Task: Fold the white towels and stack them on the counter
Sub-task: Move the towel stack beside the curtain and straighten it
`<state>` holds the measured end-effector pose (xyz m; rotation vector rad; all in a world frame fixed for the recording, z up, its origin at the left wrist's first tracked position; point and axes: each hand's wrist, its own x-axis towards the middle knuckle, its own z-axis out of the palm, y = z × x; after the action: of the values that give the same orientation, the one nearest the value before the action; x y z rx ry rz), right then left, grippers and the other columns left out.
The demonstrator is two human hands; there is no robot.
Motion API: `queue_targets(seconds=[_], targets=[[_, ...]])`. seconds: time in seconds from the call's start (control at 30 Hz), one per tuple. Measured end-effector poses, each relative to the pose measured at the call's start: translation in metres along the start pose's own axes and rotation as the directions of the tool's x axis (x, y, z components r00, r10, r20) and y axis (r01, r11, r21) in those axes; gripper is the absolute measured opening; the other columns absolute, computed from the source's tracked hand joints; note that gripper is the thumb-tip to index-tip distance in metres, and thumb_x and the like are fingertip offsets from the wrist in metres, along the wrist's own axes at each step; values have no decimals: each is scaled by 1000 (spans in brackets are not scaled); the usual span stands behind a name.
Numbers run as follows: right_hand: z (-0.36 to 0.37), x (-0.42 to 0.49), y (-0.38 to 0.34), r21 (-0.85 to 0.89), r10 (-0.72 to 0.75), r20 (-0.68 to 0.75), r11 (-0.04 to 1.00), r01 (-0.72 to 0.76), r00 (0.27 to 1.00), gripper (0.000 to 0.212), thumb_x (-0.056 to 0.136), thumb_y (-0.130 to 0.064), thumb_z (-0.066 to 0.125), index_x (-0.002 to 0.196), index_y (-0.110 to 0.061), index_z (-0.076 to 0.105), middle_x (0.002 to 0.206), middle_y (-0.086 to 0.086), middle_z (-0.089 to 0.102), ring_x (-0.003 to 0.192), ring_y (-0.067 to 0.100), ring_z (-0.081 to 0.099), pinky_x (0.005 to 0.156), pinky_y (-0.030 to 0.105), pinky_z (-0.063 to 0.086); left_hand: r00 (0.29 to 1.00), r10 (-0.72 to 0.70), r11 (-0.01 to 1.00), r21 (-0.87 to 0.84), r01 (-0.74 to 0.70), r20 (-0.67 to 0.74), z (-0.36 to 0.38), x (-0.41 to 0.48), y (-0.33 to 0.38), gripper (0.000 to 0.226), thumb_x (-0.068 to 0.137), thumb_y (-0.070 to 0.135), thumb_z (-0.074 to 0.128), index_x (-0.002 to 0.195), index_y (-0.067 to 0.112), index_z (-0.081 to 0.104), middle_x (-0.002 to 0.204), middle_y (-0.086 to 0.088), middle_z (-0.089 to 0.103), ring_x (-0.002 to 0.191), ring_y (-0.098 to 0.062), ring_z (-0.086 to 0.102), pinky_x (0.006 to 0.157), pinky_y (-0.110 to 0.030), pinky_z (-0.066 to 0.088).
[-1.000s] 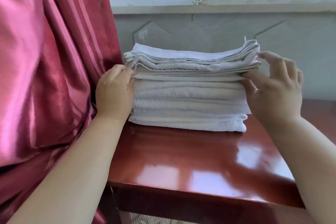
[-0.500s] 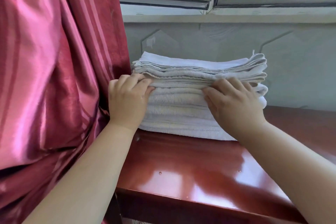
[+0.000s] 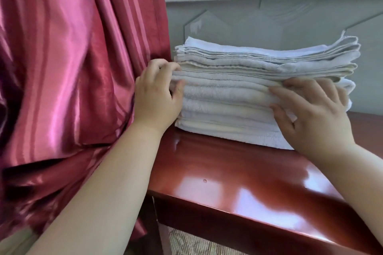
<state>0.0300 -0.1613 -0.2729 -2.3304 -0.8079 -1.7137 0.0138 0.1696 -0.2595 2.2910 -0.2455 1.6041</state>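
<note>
Rightward along the towels (image 3: 238,89) has slid the right hand (image 3: 315,118), its fingers now spread flat on the front, gripping nothing. At the stack's left end the left hand (image 3: 157,97) has curled, seemingly pinching middle layers. The folded stack is being squared at the back of the counter (image 3: 238,182), by the wall (image 3: 290,23). On the left the curtain (image 3: 72,68) crowds close, with room in front and to the right.

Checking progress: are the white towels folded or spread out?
Folded: white terry towels lie in a layered stack on the glossy red-brown counter.
</note>
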Motion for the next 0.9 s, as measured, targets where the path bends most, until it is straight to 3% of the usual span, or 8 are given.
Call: queue_targets(seconds=[0.13, 0.2, 0.33, 0.5, 0.6, 0.73, 0.8, 0.9], targets=[[-1, -1, -2, 33, 16, 31, 999, -17, 999, 35, 97, -38, 59, 126, -19, 67, 125, 6, 63, 112, 39, 53, 103, 47, 31, 978, -199, 961, -183, 208, 66, -3, -10, -11, 27, 90, 37, 63, 114, 28, 56, 104, 10, 56, 75, -12, 59, 74, -32, 52], [0, -1, -6, 41, 2, 66, 999, -5, 998, 37, 96, -40, 59, 126, -18, 65, 128, 7, 62, 114, 39, 53, 103, 50, 31, 957, -255, 910, -299, 286, 139, 1, -13, -12, 27, 91, 42, 62, 116, 36, 55, 97, 9, 62, 74, -14, 62, 70, -32, 55], [-1, -2, -13, 33, -9, 118, 999, 5, 993, 35, 95, -41, 60, 121, -19, 69, 134, 6, 61, 120, 38, 51, 102, 56, 33, 940, -287, 848, -408, 338, 183, 11, -9, -11, 26, 92, 32, 64, 118, 32, 64, 103, 12, 69, 82, -12, 64, 79, -35, 56], [-3, -1, -12, 36, -18, 131, 999, 14, 991, 32, 94, -33, 61, 122, -20, 70, 129, 7, 62, 117, 38, 52, 98, 59, 40, 930, -337, 851, -377, 366, 145, 10, 8, -18, 17, 87, 17, 67, 96, 30, 74, 81, 12, 72, 68, -11, 63, 65, -32, 53], [-2, -3, -11, 28, -6, 132, 1000, 2, 991, 31, 94, -29, 63, 122, -20, 70, 127, 8, 63, 116, 39, 52, 97, 60, 41, 954, -285, 902, -311, 300, 94, 5, 5, -11, 19, 90, 16, 64, 97, 30, 72, 84, 11, 71, 71, -12, 63, 71, -37, 54], [-3, -4, -10, 20, 9, 86, 1000, -10, 996, 25, 92, -21, 69, 117, -16, 73, 122, 9, 65, 111, 39, 54, 98, 52, 36, 990, -141, 985, -101, 141, 7, -1, -11, -1, 32, 90, 24, 60, 122, 25, 63, 114, 7, 62, 96, -16, 59, 87, -44, 50], [-3, -3, -9, 15, 9, 65, 1000, -10, 998, 23, 93, -21, 70, 115, -16, 74, 120, 8, 66, 110, 39, 55, 99, 49, 35, 999, 0, 1000, 27, 1, -35, -1, -12, 3, 40, 85, 34, 66, 123, 23, 61, 123, -1, 55, 107, -21, 55, 92, -43, 44], [-3, -1, -6, -2, 23, 41, 1000, -23, 999, 21, 94, -25, 71, 113, -18, 75, 118, 6, 67, 110, 36, 56, 102, 45, 29, 956, 286, 952, 98, -292, 68, 7, -12, 15, 37, 81, 46, 79, 107, 22, 66, 126, -4, 58, 111, -26, 56, 90, -43, 38]])
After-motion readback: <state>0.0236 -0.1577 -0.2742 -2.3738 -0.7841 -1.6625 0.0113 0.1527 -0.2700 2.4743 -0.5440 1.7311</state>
